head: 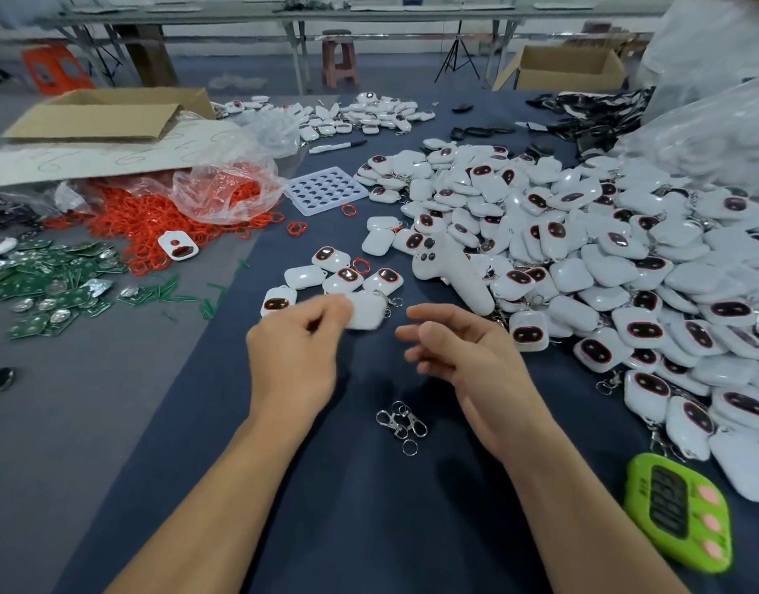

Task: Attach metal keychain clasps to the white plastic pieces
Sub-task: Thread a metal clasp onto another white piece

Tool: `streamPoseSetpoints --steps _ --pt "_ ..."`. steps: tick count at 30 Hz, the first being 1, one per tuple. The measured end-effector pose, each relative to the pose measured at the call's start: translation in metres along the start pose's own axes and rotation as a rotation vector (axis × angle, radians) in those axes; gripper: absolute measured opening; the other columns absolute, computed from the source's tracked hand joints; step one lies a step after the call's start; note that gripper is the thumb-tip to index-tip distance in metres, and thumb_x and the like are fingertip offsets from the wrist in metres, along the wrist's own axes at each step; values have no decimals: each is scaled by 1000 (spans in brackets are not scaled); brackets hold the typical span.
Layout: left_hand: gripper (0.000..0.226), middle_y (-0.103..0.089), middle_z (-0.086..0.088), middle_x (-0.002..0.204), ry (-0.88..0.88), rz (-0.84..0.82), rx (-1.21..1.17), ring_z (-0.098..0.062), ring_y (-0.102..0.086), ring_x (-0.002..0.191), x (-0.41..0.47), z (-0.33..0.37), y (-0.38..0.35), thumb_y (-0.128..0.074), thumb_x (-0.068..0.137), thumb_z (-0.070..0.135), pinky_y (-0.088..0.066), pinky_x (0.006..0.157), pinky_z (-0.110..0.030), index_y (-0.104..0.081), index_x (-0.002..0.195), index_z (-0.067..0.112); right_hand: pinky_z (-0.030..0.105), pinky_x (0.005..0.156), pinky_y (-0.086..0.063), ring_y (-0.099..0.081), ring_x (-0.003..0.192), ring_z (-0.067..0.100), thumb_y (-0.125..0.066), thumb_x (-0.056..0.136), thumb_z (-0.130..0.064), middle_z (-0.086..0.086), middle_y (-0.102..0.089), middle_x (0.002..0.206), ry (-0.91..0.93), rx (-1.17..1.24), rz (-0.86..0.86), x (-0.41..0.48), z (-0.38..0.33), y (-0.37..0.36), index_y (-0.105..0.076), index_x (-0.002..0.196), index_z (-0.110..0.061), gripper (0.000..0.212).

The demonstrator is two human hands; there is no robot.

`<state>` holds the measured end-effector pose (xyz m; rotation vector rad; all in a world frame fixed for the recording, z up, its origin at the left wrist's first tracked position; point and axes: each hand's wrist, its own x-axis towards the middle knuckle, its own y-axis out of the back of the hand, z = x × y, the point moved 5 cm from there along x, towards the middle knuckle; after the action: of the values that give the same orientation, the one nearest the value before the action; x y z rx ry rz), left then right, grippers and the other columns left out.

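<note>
From the head view, probably best to bring the right hand [468, 353], loosely open and empty, toward the body to the metal clasps [401, 422] tangled on the dark cloth [369, 529], and to pinch just one by its ring without dragging the rest along. Worth steadying the white plastic piece [367, 315] with the left hand [298, 340], curled at that piece's left edge yet too blurred to tell whether truly gripping it. Piece touching or just beyond the left fingertips, near the right fingertips; clasps apart from both hands, on their near side.
</note>
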<state>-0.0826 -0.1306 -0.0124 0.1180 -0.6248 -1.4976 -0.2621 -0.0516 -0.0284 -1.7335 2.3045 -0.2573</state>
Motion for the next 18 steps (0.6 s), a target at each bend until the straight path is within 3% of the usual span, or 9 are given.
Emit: streamPoseSetpoints --steps 2,3,6,10,14,18 --pt "16 -68 31 71 -78 -149 -91 8 -63 71 -9 12 -9 -61 80 52 -44 68 -7 -74 85 61 29 64 -57 -71 72 20 -72 81 -30 10 -79 94 27 -140 41 0 3 -3 -74 112 -23 31" --pt "17 -72 34 83 -123 -205 -113 11 -67 83 -11 15 -13 -63 81 52 -46 74 -6 -74 90 62 32 65 -57 -72 72 21 -72 82 -33 7 -78 92 44 -207 48 0 5 -4 -73 113 -26 31" --pt "18 -75 29 95 -219 -291 -158 2 -71 94 -12 19 -15 -69 90 40 -54 84 -20 -78 100 52 29 67 -58 -72 77 17 -72 85 -34 1 -77 90 86 -315 16 -1 5 -6 -76 106 -31 21" --pt "13 -76 15 81 -160 -314 -135 -19 -68 76 -16 18 -16 -70 86 48 -53 68 -31 -76 92 58 32 72 -60 -71 73 18 -63 87 -16 3 -75 80 122 -452 -2 -3 6 -5 -78 98 -34 26" --pt "8 -70 17 69 -65 -211 42 -11 -65 71 -20 11 -13 -67 79 49 -49 65 -23 -74 81 52 30 64 -57 -67 65 15 -66 94 -10 7 -74 76 137 -364 159 -3 4 4 -78 94 -27 21" --pt "17 -68 17 81 -155 -579 147 -7 -64 77 -34 14 -28 -68 72 35 -48 68 -19 -76 82 46 22 57 -53 -68 63 13 -65 88 1 7 -75 78 125 -135 277 -4 0 15 -70 91 -10 12"
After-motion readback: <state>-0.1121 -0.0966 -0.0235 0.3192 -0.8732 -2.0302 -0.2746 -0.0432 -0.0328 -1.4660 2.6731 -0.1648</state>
